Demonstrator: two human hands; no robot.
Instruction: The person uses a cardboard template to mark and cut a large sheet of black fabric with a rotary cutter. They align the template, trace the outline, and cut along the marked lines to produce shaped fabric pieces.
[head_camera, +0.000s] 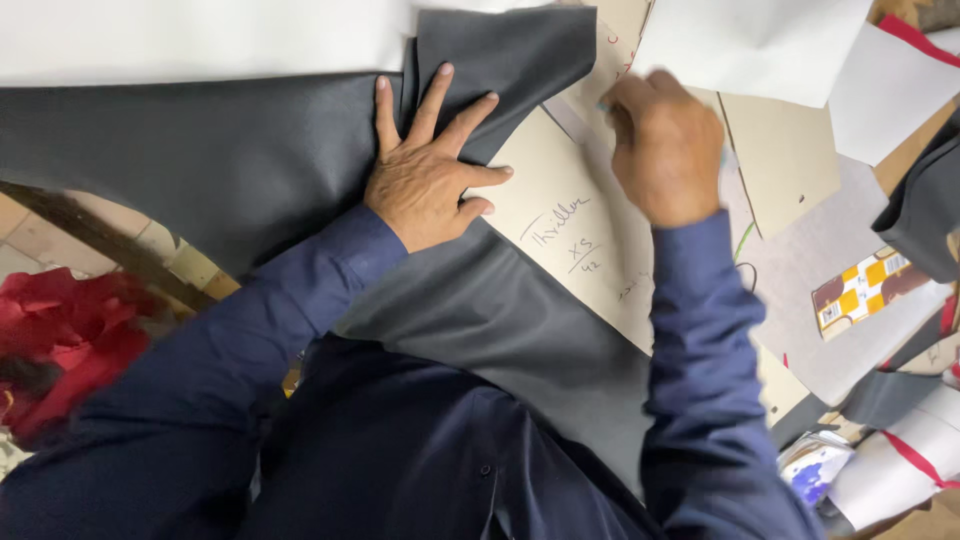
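At frame centre the left hand (428, 170) is pressing flat, fingers spread, on the dark fabric (200, 150) while the right hand (665, 145), curled closed around a barely visible marker, is seemingly tracing the beige card pattern (575, 225); next comes steady following of its edge.

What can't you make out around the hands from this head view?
- Right hand: blurred; whatever it grips is hidden by its own fingers, only a bluish tip shows.
- Cardboard pattern: far end lies under the right hand and white paper.
- Dark fabric: near edge hidden by the person's sleeves; left hand covers part.
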